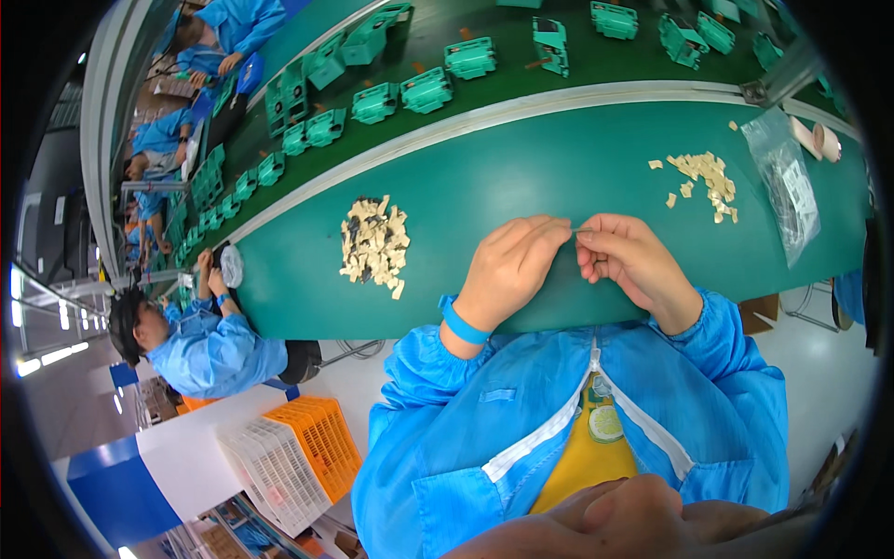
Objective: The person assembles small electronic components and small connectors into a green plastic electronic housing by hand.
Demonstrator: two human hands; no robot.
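Above the near edge of the green table (pixel 447 186), both my hands meet at their fingertips. My left hand (pixel 514 263), with a blue band at the wrist, is closed in a pinch. Opposite it, my right hand (pixel 635 261) pinches too, its other fingers curled. Between the fingertips shows a small, thin greyish piece (pixel 582 230), too small to name. Left of my hands lies a pile of small cream pieces mixed with dark bits (pixel 374 240). A looser scatter of small cream pieces (pixel 712 182) lies to the right.
A clear plastic bag (pixel 784 186) and pale rolls (pixel 824 142) lie at the far right. Beyond a pale rail, a conveyor (pixel 503 88) carries several green plastic housings (pixel 426 90). A co-worker (pixel 200 345) sits at the left. Orange and white crates (pixel 321 447) stand behind.
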